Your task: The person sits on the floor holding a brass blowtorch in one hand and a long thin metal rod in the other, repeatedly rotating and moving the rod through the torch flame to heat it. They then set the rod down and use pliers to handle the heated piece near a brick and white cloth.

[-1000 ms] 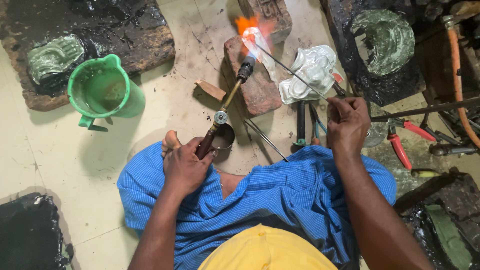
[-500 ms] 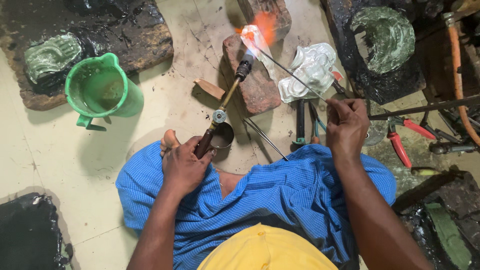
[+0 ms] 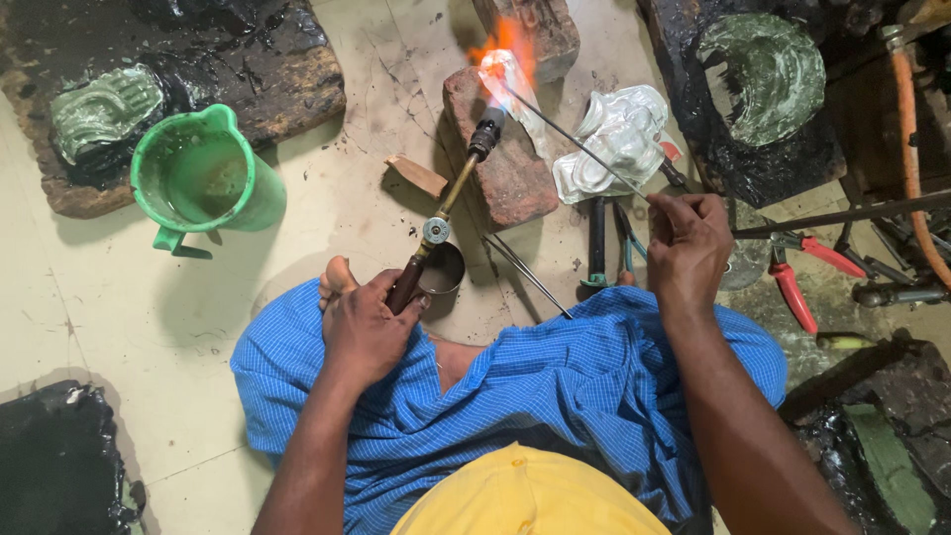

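Left hand (image 3: 365,332) fingers wrapped round torch (image 3: 446,208) handle; flame heating silvery piece (image 3: 513,87) on brick (image 3: 505,163). Right hand (image 3: 686,248) pinches thin rod (image 3: 575,139), tip at piece. Heating step; next likely needs steady rod.

flame (image 3: 507,42): now taller, rises straight above the torch tip; earlier leaned left, low
glass piece (image 3: 515,84): slightly further up the brick
right hand (image 3: 686,248): rod angle barely shifts

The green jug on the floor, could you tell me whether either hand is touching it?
No. The green jug stands apart on the floor, while the left hand grips the torch and the right hand holds a thin rod.
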`<action>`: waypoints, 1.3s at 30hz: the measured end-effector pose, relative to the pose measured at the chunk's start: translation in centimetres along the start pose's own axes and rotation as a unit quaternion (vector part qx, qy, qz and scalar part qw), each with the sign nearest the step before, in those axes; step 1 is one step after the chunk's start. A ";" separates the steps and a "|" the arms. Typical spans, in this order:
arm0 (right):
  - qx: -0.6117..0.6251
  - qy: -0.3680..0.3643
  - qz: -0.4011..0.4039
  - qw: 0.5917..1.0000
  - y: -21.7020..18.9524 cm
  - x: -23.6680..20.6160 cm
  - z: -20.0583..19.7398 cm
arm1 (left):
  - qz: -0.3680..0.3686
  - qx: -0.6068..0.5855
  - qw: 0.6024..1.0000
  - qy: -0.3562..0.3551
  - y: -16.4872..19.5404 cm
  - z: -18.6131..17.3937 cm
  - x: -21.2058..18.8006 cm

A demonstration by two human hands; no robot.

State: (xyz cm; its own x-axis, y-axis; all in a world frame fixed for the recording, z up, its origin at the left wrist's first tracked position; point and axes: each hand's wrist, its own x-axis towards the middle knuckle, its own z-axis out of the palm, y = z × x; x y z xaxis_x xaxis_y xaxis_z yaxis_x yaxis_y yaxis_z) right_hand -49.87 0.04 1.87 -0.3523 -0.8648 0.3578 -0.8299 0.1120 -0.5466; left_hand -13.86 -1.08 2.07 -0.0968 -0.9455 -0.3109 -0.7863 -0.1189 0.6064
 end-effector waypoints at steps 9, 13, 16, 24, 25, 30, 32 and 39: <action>0.018 0.006 -0.007 1.000 0.0 0.0 0.1 | 0.000 0.001 1.000 0.001 0.0 0.0 0.0; 0.002 0.005 -0.013 1.000 0.0 0.0 0.1 | 0.014 0.009 1.000 0.012 0.0 0.0 0.0; 0.007 0.008 -0.014 1.000 0.0 -0.2 0.0 | 0.014 0.005 1.000 0.009 -0.1 0.1 0.0; 0.010 0.005 -0.010 1.000 0.3 -0.2 -0.3 | 0.024 -0.003 1.000 0.016 -0.4 0.3 0.0; 0.017 0.001 0.002 1.000 0.2 -0.3 -0.2 | 0.017 -0.007 1.000 0.011 -0.4 0.3 0.0; 0.029 -0.001 0.022 0.999 0.1 -0.3 0.0 | 0.018 -0.001 1.000 0.012 -0.6 0.3 0.0; 0.017 0.000 0.016 1.000 0.1 -0.2 -0.1 | 0.032 -0.001 0.999 0.022 -0.6 0.3 0.0; 0.025 0.005 -0.002 1.000 0.1 -0.3 -0.3 | 0.014 -0.001 1.000 0.004 -0.4 0.2 0.0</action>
State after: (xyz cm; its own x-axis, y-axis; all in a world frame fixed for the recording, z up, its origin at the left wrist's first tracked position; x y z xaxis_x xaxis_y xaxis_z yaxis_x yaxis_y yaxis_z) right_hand -49.97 0.43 1.90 -0.3537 -0.8606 0.3665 -0.8090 0.0847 -0.5817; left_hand -13.67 -0.94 1.68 -0.1131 -0.9511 -0.2876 -0.7822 -0.0933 0.6160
